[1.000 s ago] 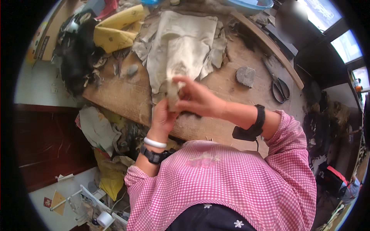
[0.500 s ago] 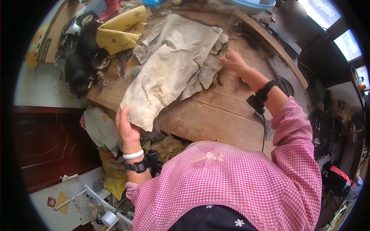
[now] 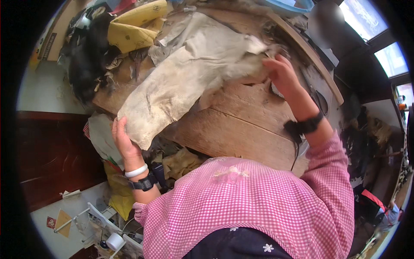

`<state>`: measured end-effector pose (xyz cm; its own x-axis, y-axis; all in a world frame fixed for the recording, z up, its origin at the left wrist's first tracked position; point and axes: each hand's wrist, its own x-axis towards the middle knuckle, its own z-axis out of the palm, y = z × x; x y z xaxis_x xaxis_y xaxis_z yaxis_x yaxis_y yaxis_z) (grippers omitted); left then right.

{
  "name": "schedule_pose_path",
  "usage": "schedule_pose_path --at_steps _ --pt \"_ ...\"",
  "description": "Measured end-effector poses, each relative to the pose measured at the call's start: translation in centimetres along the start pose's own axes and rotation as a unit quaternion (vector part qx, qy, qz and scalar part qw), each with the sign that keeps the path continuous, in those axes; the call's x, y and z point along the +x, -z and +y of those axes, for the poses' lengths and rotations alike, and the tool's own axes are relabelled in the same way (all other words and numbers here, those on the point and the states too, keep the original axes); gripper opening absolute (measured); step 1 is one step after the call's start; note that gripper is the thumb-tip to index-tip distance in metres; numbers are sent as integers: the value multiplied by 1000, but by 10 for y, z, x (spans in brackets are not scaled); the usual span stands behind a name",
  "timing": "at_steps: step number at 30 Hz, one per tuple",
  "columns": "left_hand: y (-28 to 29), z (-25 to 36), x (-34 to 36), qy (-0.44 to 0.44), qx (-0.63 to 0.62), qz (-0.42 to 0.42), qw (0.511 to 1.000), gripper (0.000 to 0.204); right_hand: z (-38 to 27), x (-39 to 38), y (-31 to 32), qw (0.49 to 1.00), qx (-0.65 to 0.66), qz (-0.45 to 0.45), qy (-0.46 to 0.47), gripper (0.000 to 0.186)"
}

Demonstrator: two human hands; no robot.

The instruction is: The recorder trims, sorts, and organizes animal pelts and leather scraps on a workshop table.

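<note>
A pale, cream-coloured hide (image 3: 172,82) lies stretched across the wooden table (image 3: 241,112), its surface creased and its edges ragged. My left hand (image 3: 128,144) grips the near left end, which hangs over the table's edge, with the thumb on top. At the opposite side my right hand (image 3: 282,77) has its fingers closed on the hide's right edge; that edge is lifted and blurred by motion. Part of the right fingers' hold is hidden by the hide.
Left of the hide are a yellow patterned sheet (image 3: 136,30) and a black furry heap (image 3: 88,56). A wooden rail (image 3: 310,58) borders the table's right side. At the back stands a blue basin (image 3: 297,7). A yellow bag (image 3: 120,207) sits below the table.
My right hand has moved right and closed on the hide's edge, pulling it outward. My left hand has shifted left with its end, so the hide is spread wider.
</note>
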<state>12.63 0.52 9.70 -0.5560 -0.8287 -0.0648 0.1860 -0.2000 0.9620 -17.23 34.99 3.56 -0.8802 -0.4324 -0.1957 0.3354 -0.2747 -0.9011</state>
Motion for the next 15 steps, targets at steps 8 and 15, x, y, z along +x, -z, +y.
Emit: schedule_pose_path --at_steps 8,15 --pt "15 6 -15 65 45 -76 994 25 -21 -104 26 995 1 92 -44 17" --pt "6 16 -33 131 100 -232 959 23 -68 -132 30 986 75 90 116 26"
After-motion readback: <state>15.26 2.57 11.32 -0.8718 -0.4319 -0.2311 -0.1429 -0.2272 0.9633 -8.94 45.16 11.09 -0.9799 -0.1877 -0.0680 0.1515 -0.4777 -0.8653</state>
